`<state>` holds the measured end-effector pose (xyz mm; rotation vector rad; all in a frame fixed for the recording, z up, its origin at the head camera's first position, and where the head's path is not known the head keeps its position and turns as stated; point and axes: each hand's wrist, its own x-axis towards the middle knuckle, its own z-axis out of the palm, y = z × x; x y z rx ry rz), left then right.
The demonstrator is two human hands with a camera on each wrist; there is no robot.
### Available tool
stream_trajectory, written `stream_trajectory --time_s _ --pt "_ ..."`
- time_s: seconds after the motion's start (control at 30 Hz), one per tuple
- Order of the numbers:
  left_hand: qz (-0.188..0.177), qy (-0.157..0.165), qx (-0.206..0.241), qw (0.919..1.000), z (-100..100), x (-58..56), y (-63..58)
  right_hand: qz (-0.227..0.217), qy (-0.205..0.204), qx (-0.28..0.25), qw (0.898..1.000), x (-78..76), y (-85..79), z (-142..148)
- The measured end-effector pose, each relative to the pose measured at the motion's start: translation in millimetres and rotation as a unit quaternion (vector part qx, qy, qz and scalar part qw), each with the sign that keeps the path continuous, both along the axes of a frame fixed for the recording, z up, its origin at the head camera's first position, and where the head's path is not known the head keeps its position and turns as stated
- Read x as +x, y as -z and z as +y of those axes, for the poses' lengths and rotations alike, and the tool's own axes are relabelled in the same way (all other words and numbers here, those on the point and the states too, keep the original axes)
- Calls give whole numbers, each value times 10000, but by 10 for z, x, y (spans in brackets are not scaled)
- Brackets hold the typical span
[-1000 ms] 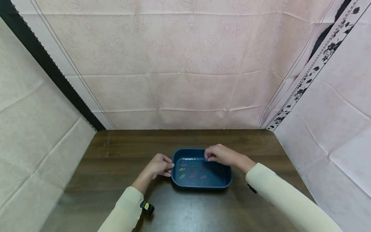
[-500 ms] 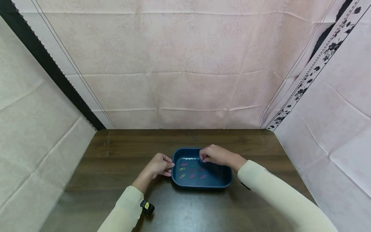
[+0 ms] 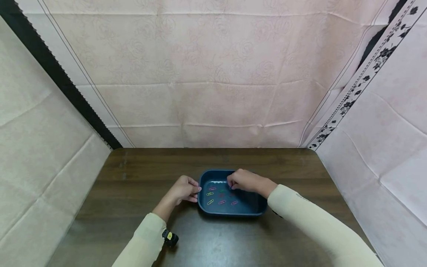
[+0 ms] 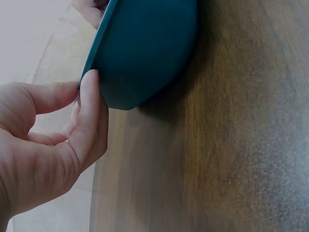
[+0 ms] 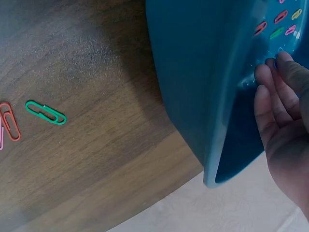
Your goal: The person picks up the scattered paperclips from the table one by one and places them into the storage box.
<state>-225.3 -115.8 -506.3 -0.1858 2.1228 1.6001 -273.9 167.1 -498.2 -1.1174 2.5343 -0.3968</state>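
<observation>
A dark blue rectangular tray (image 3: 250,205) stands on the wooden table. My left hand (image 3: 184,190) pinches its left rim between thumb and fingers, seen closely in the left wrist view. Over the back part of the tray, my right hand (image 3: 247,181) pinches a small blue paper clip (image 5: 276,63), mostly covered by the fingertips. Several paper clips lie spread on the tray's floor: a yellow clip (image 3: 210,202), a pink clip (image 3: 234,203) and a green clip (image 5: 276,33) among them.
On the table right of the tray, the right wrist view shows a green paper clip (image 5: 46,112), an orange-red clip (image 5: 11,123) and part of a pink one (image 5: 1,137). Pale patterned cloth (image 3: 213,74) hangs behind the table (image 3: 140,167) and along both sides.
My right hand has moved left over the tray and slightly toward me, with the blue paper clip in its fingertips. The left hand stays on the rim.
</observation>
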Motion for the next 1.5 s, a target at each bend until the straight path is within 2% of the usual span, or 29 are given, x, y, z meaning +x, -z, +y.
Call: stream_trajectory --time_s 0.43,0.7,1.1,1.5 --pt "-13 19 2 10000 6 7 -27 69 134 426 9990 1 69 -56" --pt "-69 -21 -50 10000 0 -15 -3 527 102 999 9935 4 144 -97" --pt "-42 -49 95 9999 12 -28 40 721 165 985 9924 43 154 -101" --pt "-32 -38 122 9999 8 -32 42 357 439 613 9965 81 64 -55"
